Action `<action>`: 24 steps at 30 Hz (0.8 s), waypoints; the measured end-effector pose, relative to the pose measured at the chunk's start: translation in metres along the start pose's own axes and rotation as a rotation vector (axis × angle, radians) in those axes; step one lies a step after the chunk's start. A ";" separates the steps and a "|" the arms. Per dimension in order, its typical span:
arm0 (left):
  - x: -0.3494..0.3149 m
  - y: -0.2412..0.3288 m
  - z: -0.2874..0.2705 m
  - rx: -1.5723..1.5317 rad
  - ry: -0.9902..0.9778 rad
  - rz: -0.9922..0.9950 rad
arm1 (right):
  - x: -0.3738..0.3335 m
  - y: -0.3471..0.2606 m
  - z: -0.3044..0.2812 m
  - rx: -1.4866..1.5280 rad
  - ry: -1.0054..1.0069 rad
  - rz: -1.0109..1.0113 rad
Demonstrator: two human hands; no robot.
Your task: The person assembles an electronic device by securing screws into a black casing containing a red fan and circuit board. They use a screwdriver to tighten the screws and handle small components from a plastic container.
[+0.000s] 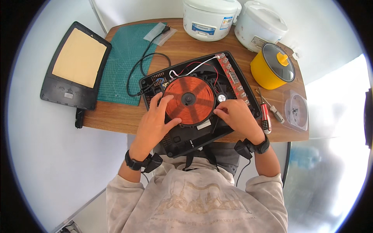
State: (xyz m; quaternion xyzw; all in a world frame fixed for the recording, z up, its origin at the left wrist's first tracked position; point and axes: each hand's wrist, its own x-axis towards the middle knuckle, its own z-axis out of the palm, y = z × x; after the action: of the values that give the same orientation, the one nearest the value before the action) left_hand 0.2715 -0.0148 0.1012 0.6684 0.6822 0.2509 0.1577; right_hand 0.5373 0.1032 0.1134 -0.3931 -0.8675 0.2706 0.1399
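Note:
An opened induction cooker base [182, 141], a black plastic shell, lies tilted at the table's front edge and partly overhangs it. Inside it sits a round copper coil [198, 83] with a dark hub. My left hand [153, 120] rests over the coil's left rim, thumb and fingers spread apart. At the coil's lower right edge my right hand [239, 116] has thumb and forefinger pinched together; whatever is between them is hidden. Just above those fingertips is a small white round part [221, 98]. A red circuit board [233, 77] runs along the shell's right side, with white and red wires leading to it.
The cooker's top panel [99, 58] leans over the left table edge beside a green cutting mat [126, 50]. A black power cord [128, 79] loops behind the shell. Screwdrivers [265, 118], a clear tray of screws [296, 110], a yellow pot [264, 72] and two white rice cookers [208, 23] stand right and back.

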 end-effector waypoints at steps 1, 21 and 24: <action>0.001 -0.001 0.001 -0.025 0.014 0.004 | 0.001 0.000 0.000 0.010 -0.003 -0.007; -0.006 0.006 0.002 -0.488 0.024 -0.263 | -0.005 -0.001 0.001 0.151 -0.009 0.024; -0.005 0.001 0.005 -0.471 0.034 -0.231 | -0.005 -0.003 0.000 0.161 -0.027 0.038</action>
State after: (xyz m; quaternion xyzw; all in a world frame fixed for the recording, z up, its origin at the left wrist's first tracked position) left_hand 0.2754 -0.0192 0.0968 0.5265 0.6794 0.3943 0.3252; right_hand 0.5388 0.0974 0.1146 -0.3935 -0.8372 0.3473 0.1541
